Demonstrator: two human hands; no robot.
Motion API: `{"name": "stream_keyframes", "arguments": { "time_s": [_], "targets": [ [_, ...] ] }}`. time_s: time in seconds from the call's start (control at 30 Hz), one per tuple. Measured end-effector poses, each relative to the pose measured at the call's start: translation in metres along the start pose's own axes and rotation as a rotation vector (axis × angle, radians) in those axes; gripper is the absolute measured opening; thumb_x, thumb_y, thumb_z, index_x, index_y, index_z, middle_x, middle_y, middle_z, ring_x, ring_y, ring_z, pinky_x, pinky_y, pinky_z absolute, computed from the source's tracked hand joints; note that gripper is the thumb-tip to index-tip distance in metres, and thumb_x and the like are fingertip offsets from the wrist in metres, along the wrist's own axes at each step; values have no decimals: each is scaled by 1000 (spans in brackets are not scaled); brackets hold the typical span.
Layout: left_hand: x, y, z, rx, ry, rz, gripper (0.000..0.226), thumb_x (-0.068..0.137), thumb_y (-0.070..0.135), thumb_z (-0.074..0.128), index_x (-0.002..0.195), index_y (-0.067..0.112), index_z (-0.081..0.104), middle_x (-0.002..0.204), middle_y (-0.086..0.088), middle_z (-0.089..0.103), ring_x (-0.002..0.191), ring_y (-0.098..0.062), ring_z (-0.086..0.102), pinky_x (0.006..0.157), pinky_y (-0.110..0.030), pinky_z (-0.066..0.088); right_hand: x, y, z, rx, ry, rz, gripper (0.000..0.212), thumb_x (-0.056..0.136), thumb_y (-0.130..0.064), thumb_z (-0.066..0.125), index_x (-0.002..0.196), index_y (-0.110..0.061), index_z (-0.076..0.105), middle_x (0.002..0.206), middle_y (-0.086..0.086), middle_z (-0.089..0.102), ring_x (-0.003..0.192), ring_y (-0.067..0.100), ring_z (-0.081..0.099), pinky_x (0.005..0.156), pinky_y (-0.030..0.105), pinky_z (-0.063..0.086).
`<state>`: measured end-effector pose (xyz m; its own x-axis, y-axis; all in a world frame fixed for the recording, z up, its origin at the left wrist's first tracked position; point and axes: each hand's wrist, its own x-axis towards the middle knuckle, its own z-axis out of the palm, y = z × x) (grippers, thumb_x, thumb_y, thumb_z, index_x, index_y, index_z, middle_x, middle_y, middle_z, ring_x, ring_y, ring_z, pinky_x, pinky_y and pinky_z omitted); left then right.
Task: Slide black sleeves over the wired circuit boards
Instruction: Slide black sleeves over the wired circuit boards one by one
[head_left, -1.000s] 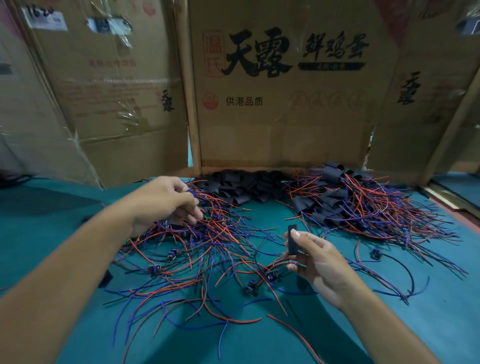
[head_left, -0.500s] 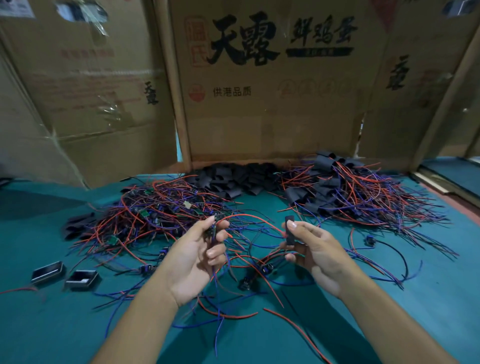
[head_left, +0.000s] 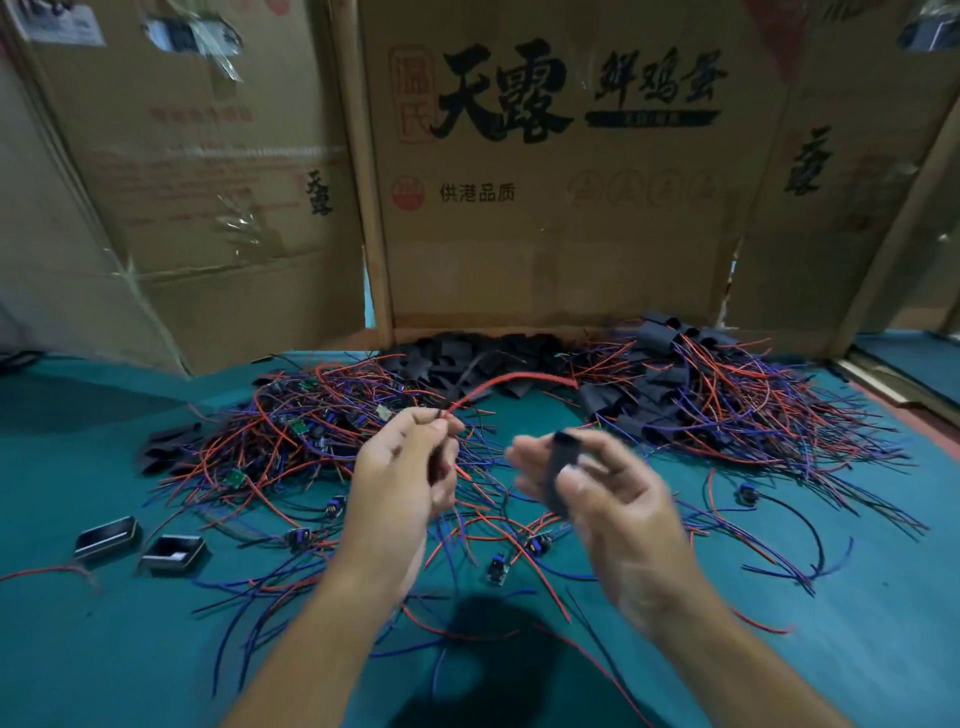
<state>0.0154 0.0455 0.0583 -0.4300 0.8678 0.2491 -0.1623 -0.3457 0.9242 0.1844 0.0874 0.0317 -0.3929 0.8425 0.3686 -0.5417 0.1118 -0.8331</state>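
Note:
My left hand (head_left: 402, 467) is raised over the table and pinches a wired circuit board; its red wire (head_left: 511, 382) arcs up and to the right, and the board itself is mostly hidden by my fingers. To the right, my right hand (head_left: 597, 493) holds a black sleeve (head_left: 561, 475) between thumb and fingers, blurred by motion. The two hands are a short gap apart. A pile of bare wired boards (head_left: 291, 431) with red and blue wires lies to the left. Loose black sleeves (head_left: 467, 358) are heaped at the back.
A pile of sleeved boards with wires (head_left: 727, 400) lies at the right. Two small black trays (head_left: 140, 545) sit on the green table (head_left: 78, 649) at the left. Loose wired parts lie scattered under my hands. Cardboard boxes (head_left: 545, 208) wall off the back.
My left hand left the pile and rose with a wired board, its red wire trailing upward. My right hand kept the sleeve and turned toward the left hand.

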Motion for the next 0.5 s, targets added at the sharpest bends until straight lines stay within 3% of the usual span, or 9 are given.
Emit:
{"name": "stream_keyframes", "arguments": {
  "time_s": [0.1, 0.17, 0.33, 0.43, 0.5],
  "targets": [
    [-11, -2, 7, 553, -91, 294, 22, 94, 21, 55, 74, 15, 59, 56, 5, 42, 51, -9, 35, 49, -31, 30, -3, 4, 10, 66, -41, 28, 43, 69, -29, 85, 104, -9, 69, 121, 26, 64, 118, 42, 59, 103, 49, 45],
    [-14, -2, 7, 687, -192, 329, 25, 96, 21, 58, 72, 14, 58, 54, 8, 39, 51, -7, 33, 50, -27, 29, 1, -1, 7, 189, 19, 34, 34, 73, -20, 81, 102, -6, 68, 122, 28, 62, 115, 40, 60, 100, 49, 48],
    [-12, 0, 4, 675, -403, 106, 26, 99, 16, 54, 76, 6, 59, 52, 8, 39, 47, -5, 30, 48, -21, 26, 9, -8, -8, 254, 123, 44, 24, 82, -17, 68, 101, -2, 68, 113, 23, 66, 109, 36, 62, 88, 42, 55],
    [-9, 3, -5, 688, -503, -13, 27, 101, 14, 52, 76, 6, 58, 58, 1, 54, 52, -7, 45, 54, -21, 37, 8, -5, -7, 176, 147, 63, 22, 79, -17, 71, 97, -4, 72, 106, 20, 69, 102, 32, 66, 87, 40, 56],
    [-5, 7, -16, 807, -546, 14, 22, 100, 19, 56, 81, 13, 64, 73, 1, 67, 67, -9, 59, 68, -23, 46, 4, 1, -3, 61, 148, 51, 23, 77, -18, 74, 97, -6, 73, 105, 18, 71, 99, 29, 66, 88, 39, 53]
  ]
}}
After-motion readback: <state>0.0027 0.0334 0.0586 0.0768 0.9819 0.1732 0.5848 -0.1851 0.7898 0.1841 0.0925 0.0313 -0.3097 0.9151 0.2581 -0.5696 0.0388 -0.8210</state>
